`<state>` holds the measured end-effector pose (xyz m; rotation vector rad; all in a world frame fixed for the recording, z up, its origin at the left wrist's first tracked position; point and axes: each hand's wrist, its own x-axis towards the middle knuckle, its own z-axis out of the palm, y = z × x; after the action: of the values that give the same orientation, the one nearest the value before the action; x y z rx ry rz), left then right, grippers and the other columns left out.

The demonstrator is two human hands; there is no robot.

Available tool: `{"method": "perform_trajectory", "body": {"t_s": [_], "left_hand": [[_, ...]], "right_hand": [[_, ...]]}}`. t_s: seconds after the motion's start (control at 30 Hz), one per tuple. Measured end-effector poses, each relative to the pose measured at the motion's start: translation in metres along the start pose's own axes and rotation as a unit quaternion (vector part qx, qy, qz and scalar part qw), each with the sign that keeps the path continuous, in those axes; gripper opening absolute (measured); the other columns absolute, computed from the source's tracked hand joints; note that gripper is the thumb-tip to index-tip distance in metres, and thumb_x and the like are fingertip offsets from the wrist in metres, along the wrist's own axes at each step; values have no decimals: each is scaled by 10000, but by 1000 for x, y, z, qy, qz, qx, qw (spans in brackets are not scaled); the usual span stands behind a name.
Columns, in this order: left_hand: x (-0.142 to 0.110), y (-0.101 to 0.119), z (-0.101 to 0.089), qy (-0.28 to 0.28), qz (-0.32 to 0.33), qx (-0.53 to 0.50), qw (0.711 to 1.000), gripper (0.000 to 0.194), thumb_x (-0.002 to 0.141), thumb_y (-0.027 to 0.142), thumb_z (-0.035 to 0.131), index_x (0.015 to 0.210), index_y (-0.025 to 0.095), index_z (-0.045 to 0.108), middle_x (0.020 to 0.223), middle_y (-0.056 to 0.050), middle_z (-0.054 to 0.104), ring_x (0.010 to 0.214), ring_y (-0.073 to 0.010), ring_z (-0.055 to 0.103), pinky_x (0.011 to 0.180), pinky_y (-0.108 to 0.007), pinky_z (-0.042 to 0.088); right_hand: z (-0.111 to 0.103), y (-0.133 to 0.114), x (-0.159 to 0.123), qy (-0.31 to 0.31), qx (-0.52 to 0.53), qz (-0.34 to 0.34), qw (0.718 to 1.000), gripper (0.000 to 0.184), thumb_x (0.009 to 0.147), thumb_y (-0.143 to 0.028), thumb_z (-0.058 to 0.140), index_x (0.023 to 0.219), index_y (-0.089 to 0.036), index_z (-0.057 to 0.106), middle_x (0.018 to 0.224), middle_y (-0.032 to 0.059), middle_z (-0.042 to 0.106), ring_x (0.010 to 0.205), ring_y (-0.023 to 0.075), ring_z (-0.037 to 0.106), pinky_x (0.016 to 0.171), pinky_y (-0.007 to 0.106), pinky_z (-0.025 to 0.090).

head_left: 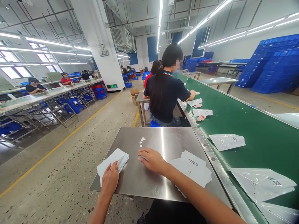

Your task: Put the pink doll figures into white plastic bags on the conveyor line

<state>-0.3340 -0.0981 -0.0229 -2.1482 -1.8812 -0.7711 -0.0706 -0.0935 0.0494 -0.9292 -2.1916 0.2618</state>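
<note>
A stack of white flat bags [114,160] lies at the left edge of the metal table. My left hand [111,178] is closed on the top bag at its near right side, fingers together. To the right of it, my right hand [153,160] hovers low over the tabletop, palm down, fingers spread apart and nothing visible in them. Several small white round pieces [141,142] lie in a short row just beyond its fingertips. Under my right forearm spreads another pile of white bags [192,166] with printed dark lettering, partly hidden by the arm.
The metal table [130,183] borders a green conveyor belt [233,115] on my right. White printed bags [227,141] lie along its near side, some farther ones beside small pink items [201,118]. A co-worker [165,90] sits ahead at the belt. Blue crates [275,65] stand stacked far right.
</note>
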Motion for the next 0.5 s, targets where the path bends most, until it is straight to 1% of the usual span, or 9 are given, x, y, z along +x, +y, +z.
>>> {"method": "perform_trajectory", "body": {"t_s": [0.07,0.13,0.2,0.27,0.3,0.33,0.37,0.43,0.5], "left_hand": [[4,-1,-3,5,0,-5,1000,418,907,297,261,1122,88,552,1075,-159,667,999,-244,623,1009,-412,360],[5,4,-14,18,13,-12,1000,394,905,293,279,1133,119,550,1134,-124,648,1038,-225,605,1070,-420,278],[-1,16,-32,32,38,-51,997,372,898,290,307,1141,159,557,1156,-85,642,1097,-214,571,1105,-420,212],[-11,34,-52,13,61,-139,988,344,880,310,359,1115,204,586,1127,-63,659,1122,-222,553,1082,-411,268],[-17,43,-63,-16,55,-196,979,325,863,335,399,1089,226,604,1098,-60,672,1106,-229,564,1041,-396,336],[-22,51,-72,-71,28,-256,964,322,841,360,446,1096,240,600,1090,-61,676,1090,-237,574,985,-378,400],[-26,60,-80,-125,-20,-317,940,360,816,381,490,1141,248,569,1082,-64,678,1062,-243,591,924,-363,452],[-32,72,-89,-244,-82,-417,872,516,734,402,600,1215,241,508,1046,-70,690,984,-260,626,822,-346,505],[-34,80,-89,-344,-77,-453,819,505,665,408,668,1118,199,591,931,-62,714,882,-278,648,773,-354,516]], "right_hand": [[5,-1,3,-4,7,0,1000,194,898,-260,465,1039,-202,585,1127,49,587,1037,168,540,906,303,438],[5,-5,7,7,8,-1,1000,234,903,-270,459,1105,-200,553,1159,58,570,1062,167,521,920,305,425],[3,-13,11,27,-4,-16,999,361,891,-333,485,1219,-183,473,1243,88,511,1133,186,463,958,329,388],[-1,-23,10,27,-33,-57,997,448,868,-400,514,1248,-173,446,1256,106,494,1159,208,427,971,354,356],[-3,-29,7,12,-52,-82,995,392,869,-400,512,1197,-185,493,1193,93,538,1118,208,453,949,355,362],[-5,-35,2,-12,-71,-106,992,292,879,-378,500,1106,-201,553,1085,70,591,1040,197,497,903,340,383],[-6,-41,-3,-39,-88,-124,988,204,892,-342,481,1002,-214,596,961,43,622,938,177,533,841,314,403],[-8,-51,-16,-92,-104,-135,981,179,900,-291,457,870,-222,619,789,6,618,771,142,546,722,264,413],[-11,-54,-25,-125,-85,-118,981,190,895,-314,463,860,-230,629,769,-5,612,732,126,547,667,232,410]]}}
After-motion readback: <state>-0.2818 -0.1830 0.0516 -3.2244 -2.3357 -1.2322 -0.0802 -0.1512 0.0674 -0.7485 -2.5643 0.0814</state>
